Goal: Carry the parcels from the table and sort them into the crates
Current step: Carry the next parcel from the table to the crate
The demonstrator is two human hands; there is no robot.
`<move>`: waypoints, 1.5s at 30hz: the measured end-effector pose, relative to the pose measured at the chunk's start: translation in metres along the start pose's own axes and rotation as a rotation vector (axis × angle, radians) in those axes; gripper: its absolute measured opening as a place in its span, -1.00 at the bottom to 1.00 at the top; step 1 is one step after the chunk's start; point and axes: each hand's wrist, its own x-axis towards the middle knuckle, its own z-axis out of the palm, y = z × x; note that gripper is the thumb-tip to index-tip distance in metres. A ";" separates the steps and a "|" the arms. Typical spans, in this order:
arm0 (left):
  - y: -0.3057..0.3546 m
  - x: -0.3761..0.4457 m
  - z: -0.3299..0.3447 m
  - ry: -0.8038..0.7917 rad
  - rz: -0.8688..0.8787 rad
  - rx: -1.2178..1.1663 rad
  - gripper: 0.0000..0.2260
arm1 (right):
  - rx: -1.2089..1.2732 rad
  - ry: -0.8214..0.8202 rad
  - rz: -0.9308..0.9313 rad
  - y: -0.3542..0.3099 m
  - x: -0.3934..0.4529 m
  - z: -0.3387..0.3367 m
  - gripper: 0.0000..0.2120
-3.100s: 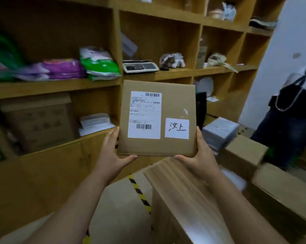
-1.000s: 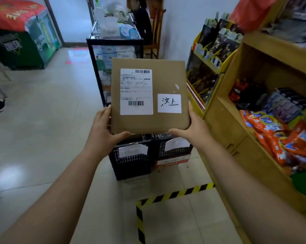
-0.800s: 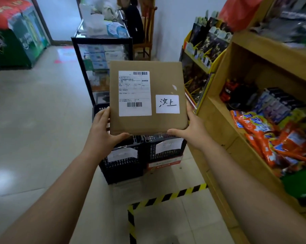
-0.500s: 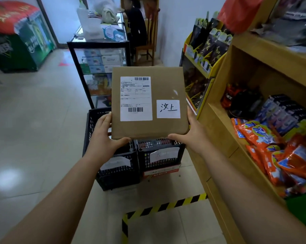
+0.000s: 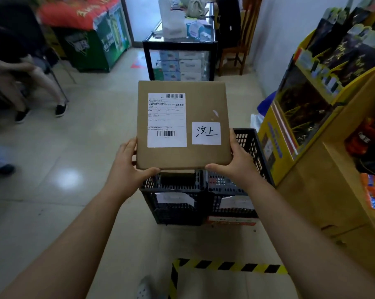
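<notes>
Nearest the camera, yellow-black tape (image 5: pixel 229 266) marks the tiled floor (image 5: pixel 74 190), and two bare forearms reach forward over it. The left hand (image 5: pixel 128 167) grips the parcel's lower left corner — thumb laid along the bottom edge, fingers (image 5: pixel 129 145) close together up the left side. The right hand (image 5: pixel 236 162) mirrors it at the lower right corner, thumb under the bottom edge, fingers pressed against the right side; their tips are hidden behind the box.

The parcel (image 5: pixel 203 100), a flat brown carton, is held in the air with its face tilted toward the camera, directly above the crates. It carries a printed label (image 5: pixel 166 119) with barcodes and a smaller white sticker (image 5: pixel 206 133) with handwritten characters.

Beneath it, two black crates stand side by side on the floor, touching: the left crate (image 5: pixel 173 208) and the right crate (image 5: pixel 249 147), each with a white tag on its near wall. A wooden shelf (image 5: pixel 311 190) stands just right of them.

Farther back — a glass cabinet (image 5: pixel 180 59), a wooden chair (image 5: pixel 240 50), a green cooler (image 5: pixel 96 46), and a seated person's legs (image 5: pixel 42 83) at far left.
</notes>
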 end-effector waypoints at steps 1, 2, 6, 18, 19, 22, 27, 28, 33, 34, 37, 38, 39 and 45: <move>-0.010 0.007 -0.006 0.004 -0.010 -0.010 -0.13 | 0.006 -0.009 0.002 -0.004 0.009 0.009 0.19; -0.020 0.014 -0.012 0.005 -0.017 -0.024 -0.13 | 0.005 -0.013 0.005 -0.008 0.019 0.019 0.19; -0.062 0.045 -0.035 -0.009 -0.051 -0.113 -0.12 | -0.037 -0.003 0.049 -0.025 0.054 0.062 0.20; -0.151 0.130 -0.046 -0.210 -0.094 -0.151 -0.12 | -0.085 0.031 0.238 -0.032 0.109 0.130 0.18; -0.154 0.135 -0.042 -0.227 -0.101 -0.152 -0.11 | -0.088 0.029 0.250 -0.030 0.112 0.131 0.17; -0.163 0.149 -0.027 -0.269 -0.127 -0.144 -0.09 | -0.087 0.020 0.295 -0.016 0.122 0.131 0.17; -0.172 0.168 -0.003 -0.294 -0.148 -0.092 -0.08 | -0.051 -0.009 0.357 0.012 0.145 0.128 0.15; -0.172 0.173 0.003 -0.297 -0.161 -0.086 -0.08 | -0.042 -0.014 0.358 0.018 0.152 0.126 0.16; -0.172 0.199 0.036 -0.312 -0.229 -0.066 -0.09 | -0.001 -0.057 0.385 0.051 0.195 0.111 0.15; -0.175 0.204 0.044 -0.319 -0.249 -0.060 -0.10 | 0.007 -0.072 0.391 0.060 0.204 0.109 0.15; -0.185 0.219 0.066 -0.316 -0.299 -0.040 -0.10 | 0.014 -0.110 0.411 0.085 0.228 0.109 0.15; -0.189 0.223 0.073 -0.314 -0.311 -0.035 -0.10 | 0.017 -0.123 0.419 0.093 0.235 0.110 0.16; -0.192 0.227 0.079 -0.312 -0.324 -0.030 -0.10 | 0.021 -0.136 0.431 0.100 0.242 0.111 0.16; -0.211 0.248 0.104 -0.340 -0.394 0.021 -0.12 | 0.014 -0.206 0.473 0.129 0.271 0.129 0.19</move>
